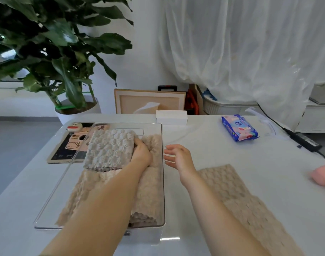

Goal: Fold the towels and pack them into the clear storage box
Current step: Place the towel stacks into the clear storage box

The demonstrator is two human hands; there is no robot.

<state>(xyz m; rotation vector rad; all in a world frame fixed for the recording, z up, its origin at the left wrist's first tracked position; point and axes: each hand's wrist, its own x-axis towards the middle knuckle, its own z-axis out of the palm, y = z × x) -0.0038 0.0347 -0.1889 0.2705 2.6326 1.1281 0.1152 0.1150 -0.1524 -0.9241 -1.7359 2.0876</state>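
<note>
1. The folded towel (108, 150) is in the far part of the clear storage box (148, 235), over the other beige towels (150, 191) that are packed there.
2. The left hand (142, 154) grips the right edge of the folded towel, with the fingers clamped on the cloth.
3. The right hand (178, 157) hovers just right of the box wall, fingers apart and relaxed, holding nothing.
4. One flat towel (241, 200) lies on the bench (231, 154), near and to the right.
5. A blue wipes pack (239, 128) lies far right, and a white carton (172, 117) stands at the far edge.
</note>
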